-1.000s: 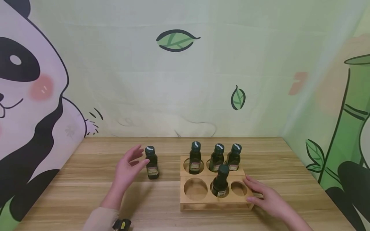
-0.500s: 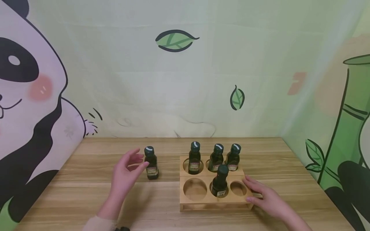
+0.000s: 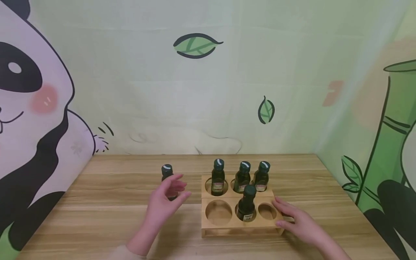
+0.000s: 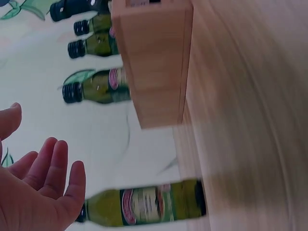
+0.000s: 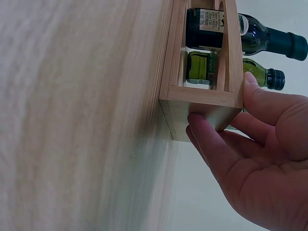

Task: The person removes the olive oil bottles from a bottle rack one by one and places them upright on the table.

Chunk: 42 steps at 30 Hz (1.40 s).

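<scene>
A small green glass bottle [image 3: 167, 169] with a dark cap stands upright on the table, left of a wooden bottle rack [image 3: 238, 224]. My left hand [image 3: 164, 196] is in front of it, covering much of it in the head view, fingers loosely spread with nothing in them. In the left wrist view the whole label of that bottle [image 4: 147, 204] shows beyond the fingers. My right hand [image 3: 297, 220] holds the rack's right end, thumb at the top edge and a finger against the end panel [image 5: 207, 108]. A darker, long-necked bottle [image 3: 247, 207] sits in the front middle hole.
Three capped bottles stand in the rack's back row, among them one at left [image 3: 218, 177]. The front-left hole [image 3: 219, 212] and the smaller front-right hole [image 3: 267, 211] hold no bottle. A printed panda-and-bamboo backdrop [image 3: 201, 90] rises behind the wooden table [image 3: 97, 216].
My left hand has moved right and nearer, from beside the single bottle to in front of it. The bottle stays where it was. My right hand keeps its place on the rack.
</scene>
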Available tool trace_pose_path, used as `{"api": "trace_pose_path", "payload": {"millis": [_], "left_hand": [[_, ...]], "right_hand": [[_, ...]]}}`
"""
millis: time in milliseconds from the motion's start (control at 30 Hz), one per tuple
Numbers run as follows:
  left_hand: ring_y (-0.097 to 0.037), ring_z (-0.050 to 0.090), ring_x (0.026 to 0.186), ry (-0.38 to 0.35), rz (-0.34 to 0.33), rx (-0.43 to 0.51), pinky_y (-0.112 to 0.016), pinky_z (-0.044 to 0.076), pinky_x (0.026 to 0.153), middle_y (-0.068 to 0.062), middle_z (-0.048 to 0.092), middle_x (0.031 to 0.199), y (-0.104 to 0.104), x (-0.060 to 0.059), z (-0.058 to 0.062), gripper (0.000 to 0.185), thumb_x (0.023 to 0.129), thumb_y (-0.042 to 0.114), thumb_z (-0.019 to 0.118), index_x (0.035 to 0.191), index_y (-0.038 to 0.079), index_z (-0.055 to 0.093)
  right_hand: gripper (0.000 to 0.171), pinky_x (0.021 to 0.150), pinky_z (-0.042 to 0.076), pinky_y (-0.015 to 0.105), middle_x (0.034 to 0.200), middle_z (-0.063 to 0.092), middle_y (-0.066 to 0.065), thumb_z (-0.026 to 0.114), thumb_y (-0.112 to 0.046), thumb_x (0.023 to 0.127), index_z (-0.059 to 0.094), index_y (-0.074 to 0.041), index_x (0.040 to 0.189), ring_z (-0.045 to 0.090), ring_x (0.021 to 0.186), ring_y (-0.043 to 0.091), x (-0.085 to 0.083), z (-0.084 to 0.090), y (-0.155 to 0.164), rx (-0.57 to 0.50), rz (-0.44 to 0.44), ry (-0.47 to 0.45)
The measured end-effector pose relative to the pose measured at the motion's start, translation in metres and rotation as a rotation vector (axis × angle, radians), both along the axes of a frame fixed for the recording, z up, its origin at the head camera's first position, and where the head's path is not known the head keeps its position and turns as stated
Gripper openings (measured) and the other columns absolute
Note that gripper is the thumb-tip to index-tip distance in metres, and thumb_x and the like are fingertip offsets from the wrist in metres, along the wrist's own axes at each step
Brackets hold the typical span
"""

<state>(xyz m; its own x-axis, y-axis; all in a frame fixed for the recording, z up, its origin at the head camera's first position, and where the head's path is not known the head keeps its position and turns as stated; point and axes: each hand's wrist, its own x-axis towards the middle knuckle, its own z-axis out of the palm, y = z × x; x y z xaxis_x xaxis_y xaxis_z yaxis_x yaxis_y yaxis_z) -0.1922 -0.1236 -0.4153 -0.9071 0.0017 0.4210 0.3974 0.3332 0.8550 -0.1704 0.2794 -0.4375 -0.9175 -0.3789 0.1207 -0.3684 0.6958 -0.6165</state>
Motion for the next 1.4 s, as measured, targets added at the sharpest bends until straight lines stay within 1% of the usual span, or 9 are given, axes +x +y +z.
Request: {"api": "trace_pose_path", "payload": {"millis": [167, 333, 533, 667, 733, 900, 1133, 1300, 1400], "left_hand": [[-0.019, 0.067, 0.098, -0.032, -0.055, -0.009, -0.042, 0.053, 0.091, -0.007, 0.072, 0.105, 0.019, 0.002, 0.000, 0.051, 0.080, 0.010, 0.083, 0.126, 0.008, 0.062], [-0.022, 0.067, 0.100, -0.036, -0.113, -0.016, -0.048, 0.051, 0.093, -0.007, 0.072, 0.108, 0.036, 0.003, -0.001, 0.052, 0.080, 0.014, 0.083, 0.127, 0.009, 0.062], [-0.023, 0.065, 0.107, -0.057, -0.180, -0.082, -0.048, 0.049, 0.096, -0.009, 0.070, 0.116, 0.054, 0.004, -0.005, 0.060, 0.083, 0.022, 0.081, 0.135, 0.008, 0.057], [-0.025, 0.063, 0.112, -0.069, -0.241, -0.088, -0.050, 0.047, 0.098, -0.011, 0.068, 0.120, 0.065, 0.002, -0.009, 0.063, 0.084, 0.024, 0.080, 0.138, 0.006, 0.053], [-0.025, 0.062, 0.113, -0.076, -0.258, -0.083, -0.052, 0.045, 0.101, -0.011, 0.067, 0.122, 0.071, 0.002, -0.011, 0.063, 0.084, 0.023, 0.080, 0.139, 0.007, 0.053], [-0.026, 0.061, 0.114, -0.088, -0.269, -0.073, -0.054, 0.042, 0.103, -0.012, 0.066, 0.123, 0.085, 0.002, -0.013, 0.065, 0.083, 0.025, 0.081, 0.139, 0.008, 0.053], [-0.027, 0.060, 0.115, -0.093, -0.278, -0.074, -0.055, 0.045, 0.099, -0.011, 0.066, 0.124, 0.101, 0.002, -0.014, 0.069, 0.082, 0.028, 0.082, 0.140, 0.008, 0.052], [-0.026, 0.058, 0.118, -0.105, -0.294, -0.077, -0.054, 0.046, 0.097, -0.010, 0.065, 0.126, 0.111, 0.000, -0.014, 0.070, 0.083, 0.030, 0.081, 0.142, 0.008, 0.051], [-0.027, 0.058, 0.119, -0.098, -0.312, -0.069, -0.052, 0.047, 0.096, -0.010, 0.065, 0.127, 0.116, -0.002, -0.013, 0.070, 0.084, 0.031, 0.081, 0.143, 0.007, 0.051]], "right_hand": [[0.062, 0.101, 0.036, 0.062, 0.148, 0.041, 0.026, 0.072, -0.027, 0.090, 0.053, 0.005, 0.139, 0.042, 0.131, 0.048, 0.000, 0.000, 0.000, 0.002, 0.003, 0.013], [0.062, 0.101, 0.037, 0.063, 0.148, 0.042, 0.026, 0.072, -0.028, 0.090, 0.053, 0.005, 0.139, 0.042, 0.131, 0.049, 0.000, -0.001, 0.001, 0.003, 0.009, 0.021], [0.062, 0.100, 0.037, 0.063, 0.147, 0.042, 0.026, 0.072, -0.028, 0.089, 0.053, 0.005, 0.138, 0.042, 0.131, 0.048, 0.000, -0.002, 0.001, 0.004, 0.013, 0.032], [0.062, 0.100, 0.037, 0.063, 0.147, 0.042, 0.027, 0.072, -0.028, 0.089, 0.053, 0.005, 0.138, 0.042, 0.131, 0.049, 0.000, -0.002, 0.001, -0.001, 0.011, 0.026], [0.062, 0.100, 0.037, 0.063, 0.147, 0.042, 0.027, 0.072, -0.028, 0.089, 0.053, 0.005, 0.138, 0.042, 0.131, 0.049, 0.000, -0.001, 0.001, -0.001, 0.007, 0.025], [0.062, 0.100, 0.037, 0.063, 0.147, 0.042, 0.027, 0.072, -0.028, 0.089, 0.053, 0.005, 0.138, 0.042, 0.131, 0.048, 0.000, -0.001, 0.001, 0.003, 0.008, 0.021], [0.061, 0.100, 0.037, 0.063, 0.147, 0.042, 0.027, 0.072, -0.028, 0.090, 0.053, 0.005, 0.138, 0.042, 0.131, 0.049, 0.000, 0.000, 0.001, 0.005, 0.015, 0.018], [0.061, 0.100, 0.037, 0.063, 0.147, 0.043, 0.027, 0.072, -0.028, 0.089, 0.054, 0.005, 0.138, 0.042, 0.131, 0.048, 0.000, -0.001, 0.001, 0.014, 0.009, 0.031], [0.061, 0.100, 0.037, 0.063, 0.147, 0.043, 0.026, 0.072, -0.028, 0.089, 0.054, 0.004, 0.138, 0.043, 0.131, 0.048, 0.000, -0.001, 0.001, 0.013, 0.007, 0.036]]}}
